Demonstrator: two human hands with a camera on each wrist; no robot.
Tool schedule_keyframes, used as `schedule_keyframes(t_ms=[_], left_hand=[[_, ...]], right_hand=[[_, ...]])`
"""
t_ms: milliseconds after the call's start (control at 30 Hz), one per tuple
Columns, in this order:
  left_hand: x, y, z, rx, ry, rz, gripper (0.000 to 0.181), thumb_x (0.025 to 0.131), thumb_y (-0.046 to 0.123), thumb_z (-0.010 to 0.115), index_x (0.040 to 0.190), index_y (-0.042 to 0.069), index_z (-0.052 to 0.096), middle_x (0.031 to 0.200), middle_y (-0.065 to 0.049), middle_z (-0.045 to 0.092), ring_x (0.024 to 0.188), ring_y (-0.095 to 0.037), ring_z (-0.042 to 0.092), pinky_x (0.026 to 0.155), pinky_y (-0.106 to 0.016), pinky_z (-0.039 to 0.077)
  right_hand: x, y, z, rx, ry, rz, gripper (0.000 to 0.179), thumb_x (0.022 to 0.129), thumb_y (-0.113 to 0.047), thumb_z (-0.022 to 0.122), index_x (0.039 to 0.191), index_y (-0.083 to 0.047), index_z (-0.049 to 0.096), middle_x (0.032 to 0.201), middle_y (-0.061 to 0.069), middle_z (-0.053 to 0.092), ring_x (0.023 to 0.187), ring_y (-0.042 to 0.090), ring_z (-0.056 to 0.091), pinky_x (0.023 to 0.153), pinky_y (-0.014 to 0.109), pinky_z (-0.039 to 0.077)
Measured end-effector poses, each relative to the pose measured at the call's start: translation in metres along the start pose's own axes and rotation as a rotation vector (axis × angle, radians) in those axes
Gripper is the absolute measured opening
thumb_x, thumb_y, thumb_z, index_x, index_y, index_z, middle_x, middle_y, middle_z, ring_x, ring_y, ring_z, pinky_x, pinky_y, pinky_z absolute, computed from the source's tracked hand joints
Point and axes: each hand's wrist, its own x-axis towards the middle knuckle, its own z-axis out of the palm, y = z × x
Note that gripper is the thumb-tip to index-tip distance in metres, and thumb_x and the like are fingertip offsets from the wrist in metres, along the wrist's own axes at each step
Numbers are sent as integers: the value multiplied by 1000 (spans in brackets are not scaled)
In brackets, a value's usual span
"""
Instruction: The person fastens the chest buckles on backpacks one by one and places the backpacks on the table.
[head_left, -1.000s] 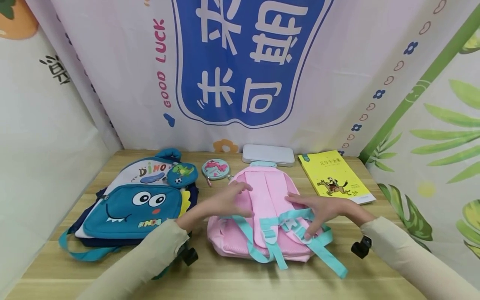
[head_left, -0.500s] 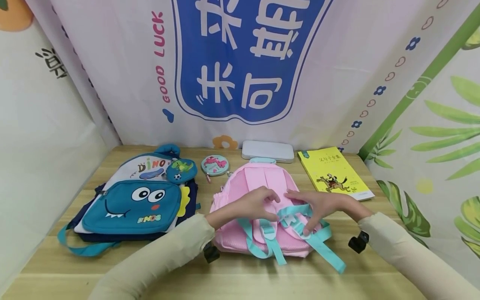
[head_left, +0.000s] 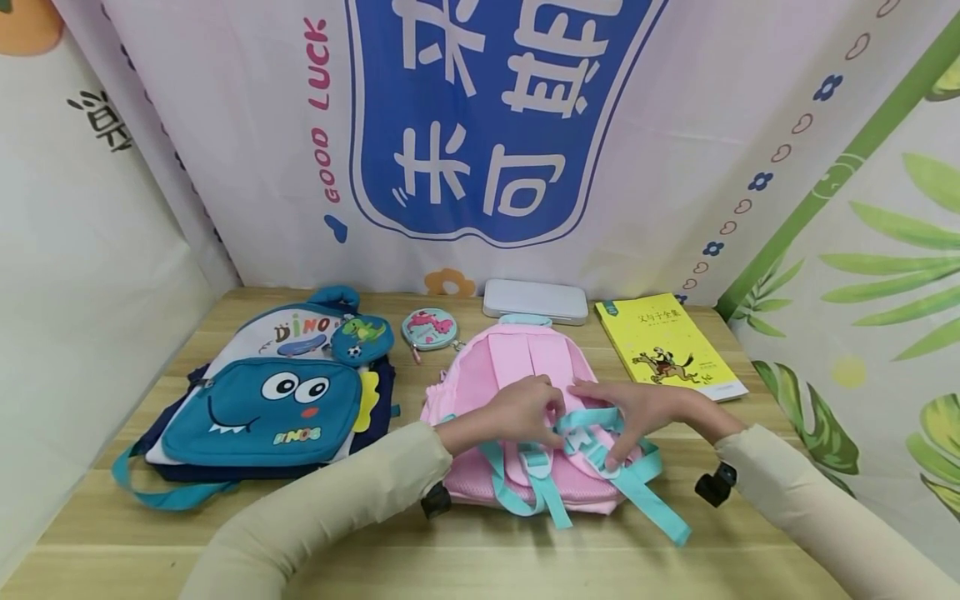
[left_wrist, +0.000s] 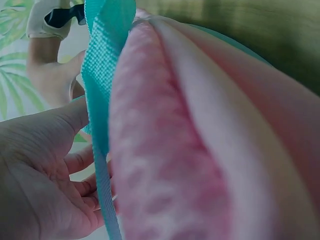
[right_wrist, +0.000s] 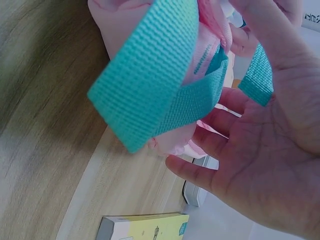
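One turquoise strap point(head_left: 592, 418) lies crosswise between my wide-spread right hand point(head_left: 647, 410) and curled left hand point(head_left: 521, 410), whose grip I can't tell.

beige sleeves point(head_left: 330, 492) (black wrist cameras point(head_left: 717, 484))

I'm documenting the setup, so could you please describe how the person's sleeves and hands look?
The sleeves are plain, pale beige and long, ending near the wrists. A small black device shows by each cuff. The left hand and right hand are bare, without gloves.
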Motion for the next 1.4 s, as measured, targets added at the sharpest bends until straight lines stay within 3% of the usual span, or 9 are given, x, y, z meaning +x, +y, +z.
schedule_keyframes(t_ms=[167, 400, 633, 800, 1100, 1400], left_hand=[[-1, 1, -1, -3, 12, -5, 24, 77, 32, 89, 87, 16, 74, 92, 2, 61, 78, -7, 50, 67, -20, 42], [-5, 0, -7, -76, 26, -32, 27, 77, 30, 90, 92, 12, 76, 92, 1, 64, 77, -7, 52, 70, -20, 45], [-13, -4, -17, -173, 34, -103, 29, 75, 26, 92, 87, 15, 68, 84, 5, 62, 70, -7, 54, 64, -19, 48], [-19, -10, -21, -180, 37, -95, 26, 75, 24, 91, 88, 13, 71, 82, 4, 63, 69, -7, 55, 64, -20, 49], [-27, -19, -21, -192, 17, -101, 24, 77, 24, 89, 89, 10, 73, 84, 3, 60, 68, -7, 54, 61, -20, 48], [-28, -24, -18, -197, 23, -83, 22, 77, 23, 89, 87, 12, 74, 85, 2, 61, 69, -8, 55, 63, -20, 47]], right_hand=[[0, 0, 0, -2, 4, 2, 120, 72, -39, 93, 163, -11, 21, 170, 16, 19, 155, 42, 19, 120, 67, 23], [-1, -2, 0, 27, 2, -10, 117, 72, -36, 94, 162, -10, 24, 168, 17, 22, 154, 42, 21, 120, 67, 23], [-2, -2, 1, 21, 6, 29, 121, 71, -38, 94, 164, -16, 20, 170, 18, 17, 156, 42, 17, 121, 66, 21], [-2, -2, 1, 25, 5, 23, 120, 72, -37, 93, 164, -16, 20, 169, 18, 18, 155, 42, 17, 121, 67, 21], [-9, -8, 3, -50, 19, -55, 111, 76, -40, 90, 161, -7, 27, 170, 20, 16, 156, 45, 15, 122, 65, 20], [-20, -22, 6, -96, 7, -192, 80, 87, -36, 81, 152, -6, 46, 167, 22, 23, 154, 49, 16, 118, 70, 20]])
